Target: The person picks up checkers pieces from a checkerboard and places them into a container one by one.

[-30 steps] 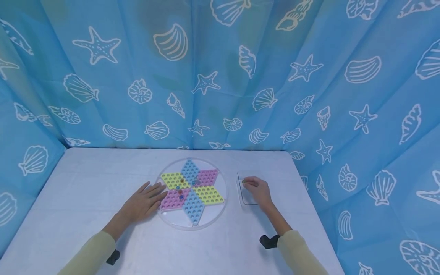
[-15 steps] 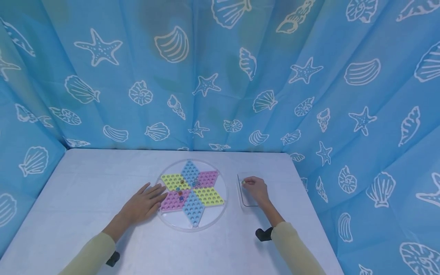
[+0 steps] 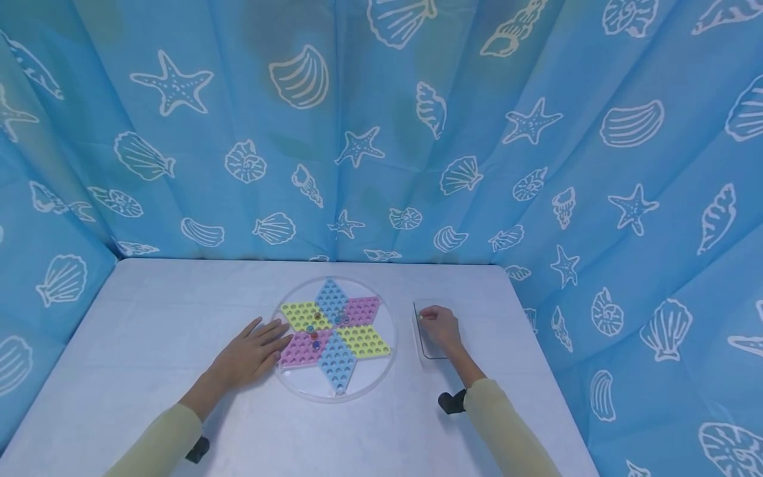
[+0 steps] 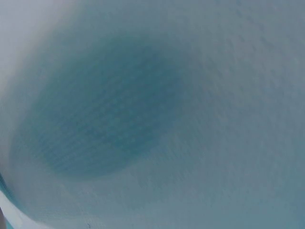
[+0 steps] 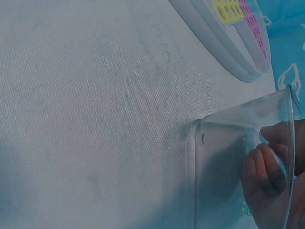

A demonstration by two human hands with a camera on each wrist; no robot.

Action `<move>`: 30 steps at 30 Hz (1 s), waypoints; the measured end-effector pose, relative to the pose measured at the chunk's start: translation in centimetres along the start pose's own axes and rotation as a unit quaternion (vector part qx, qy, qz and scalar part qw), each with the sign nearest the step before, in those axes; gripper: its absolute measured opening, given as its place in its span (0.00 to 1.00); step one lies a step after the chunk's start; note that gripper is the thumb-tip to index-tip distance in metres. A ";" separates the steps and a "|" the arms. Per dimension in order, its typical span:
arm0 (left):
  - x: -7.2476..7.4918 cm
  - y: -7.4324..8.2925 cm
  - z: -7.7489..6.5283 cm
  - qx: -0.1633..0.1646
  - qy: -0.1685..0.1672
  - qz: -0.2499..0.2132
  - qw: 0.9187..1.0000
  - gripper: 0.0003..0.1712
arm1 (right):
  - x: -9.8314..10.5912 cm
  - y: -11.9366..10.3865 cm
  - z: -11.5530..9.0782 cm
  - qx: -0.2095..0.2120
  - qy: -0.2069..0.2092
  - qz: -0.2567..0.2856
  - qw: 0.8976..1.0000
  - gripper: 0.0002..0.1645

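In the head view a round white Chinese checkers board (image 3: 373,379) lies on the table, its star of blue, pink and yellow points carrying several marbles near the middle and left. My left hand (image 3: 247,356) rests flat at the board's left rim, fingers spread. To the right of the board stands a clear plastic box (image 3: 430,358). Over its left part my right hand (image 3: 442,327) pinches a small greenish marble (image 3: 420,317) at the fingertips. Through the box wall, the right wrist view shows curled fingers (image 5: 259,164) and another green marble (image 5: 246,208) below the hand.
The white-covered table (image 3: 250,437) ends at a blue curtain (image 3: 381,199) with shell and starfish prints, at the back and on both sides. A blurred bluish surface fills most of the left wrist view, so the left hand does not show there.
My right hand and forearm have shifted slightly left over the box, with the marble still at the fingertips. The left hand stays in place, and the head view has tilted a little.
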State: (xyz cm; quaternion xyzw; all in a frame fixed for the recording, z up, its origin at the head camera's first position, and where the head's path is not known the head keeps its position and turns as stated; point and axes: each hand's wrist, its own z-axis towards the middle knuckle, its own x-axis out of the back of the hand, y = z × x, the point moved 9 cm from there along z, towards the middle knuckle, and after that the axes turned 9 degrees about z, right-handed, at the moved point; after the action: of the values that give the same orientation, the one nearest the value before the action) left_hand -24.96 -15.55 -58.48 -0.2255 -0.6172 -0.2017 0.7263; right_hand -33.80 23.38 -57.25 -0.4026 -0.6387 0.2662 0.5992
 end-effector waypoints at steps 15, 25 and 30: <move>-0.3 -0.1 0.0 0.006 -0.020 0.001 1.000 0.30 | -0.4 0.4 0.3 0.006 0.005 -0.028 1.000 0.13; 0.2 0.2 0.0 -0.011 0.015 0.017 1.000 0.30 | -0.5 0.2 0.4 0.027 0.002 -0.034 0.999 0.12; 0.1 0.1 -0.1 -0.009 0.009 0.020 1.000 0.30 | -0.7 0.3 0.5 0.018 -0.002 -0.036 0.999 0.12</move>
State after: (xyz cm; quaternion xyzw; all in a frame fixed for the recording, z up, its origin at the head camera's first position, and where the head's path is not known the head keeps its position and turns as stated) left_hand -24.83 -15.48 -58.38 -0.2420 -0.6040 -0.1950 0.7339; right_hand -34.26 23.03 -57.92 -0.3679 -0.6493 0.2566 0.6141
